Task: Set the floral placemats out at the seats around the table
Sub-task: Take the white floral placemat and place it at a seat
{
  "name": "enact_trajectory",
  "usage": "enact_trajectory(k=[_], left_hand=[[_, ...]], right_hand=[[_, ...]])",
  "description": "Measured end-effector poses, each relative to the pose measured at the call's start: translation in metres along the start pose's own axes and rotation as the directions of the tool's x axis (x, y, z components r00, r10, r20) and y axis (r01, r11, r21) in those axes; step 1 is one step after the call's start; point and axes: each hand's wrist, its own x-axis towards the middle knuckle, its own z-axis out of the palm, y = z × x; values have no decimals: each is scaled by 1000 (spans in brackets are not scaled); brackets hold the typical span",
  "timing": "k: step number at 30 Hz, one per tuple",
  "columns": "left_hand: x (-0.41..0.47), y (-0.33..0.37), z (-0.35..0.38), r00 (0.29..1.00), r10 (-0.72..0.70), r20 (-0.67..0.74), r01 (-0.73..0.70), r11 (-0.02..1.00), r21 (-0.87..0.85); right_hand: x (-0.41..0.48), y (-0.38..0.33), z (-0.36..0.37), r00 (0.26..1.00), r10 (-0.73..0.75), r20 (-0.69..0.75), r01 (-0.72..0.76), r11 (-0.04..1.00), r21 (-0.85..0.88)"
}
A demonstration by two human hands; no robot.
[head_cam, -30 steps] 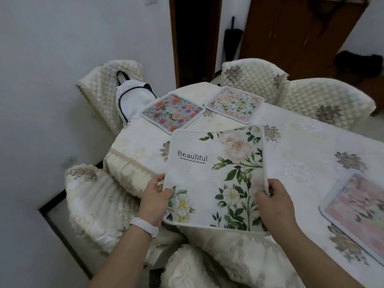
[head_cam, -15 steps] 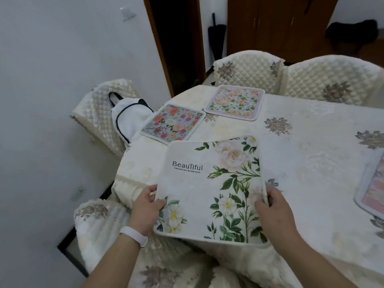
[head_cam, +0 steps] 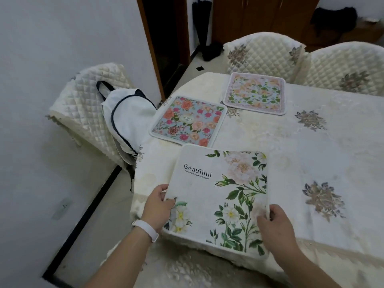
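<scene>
Got my left hand and right hand pinching the side edges of the white placemat, "BeauTiful" printed just past my left fingers.

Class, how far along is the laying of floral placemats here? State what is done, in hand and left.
Done: the blue mat and the pink-edged mat lie flat on the table. In hand: the left hand and right hand grip the white mat over the near edge, not yet released. Left: letting go; the far right chair shows no mat before it.
</scene>
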Motion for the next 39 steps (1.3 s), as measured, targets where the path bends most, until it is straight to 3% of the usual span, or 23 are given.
enact_trajectory(k=[6, 13, 31, 39], left_hand=[[29, -18, 12, 992, -47, 114, 40, 997, 59], [41, -33, 25, 993, -17, 120, 5, 995, 99], [22, -33, 53, 959, 107, 264, -200, 913, 356], [22, -37, 58, 954, 173, 244, -281, 794, 539]], right_hand=[[9, 11, 27, 989, 110, -94, -115, 992, -57], [18, 30, 32, 975, 145, -169, -176, 967, -185], [24, 52, 0, 970, 138, -201, -182, 958, -223], [27, 56, -13, 978, 168, -127, -187, 969, -160]])
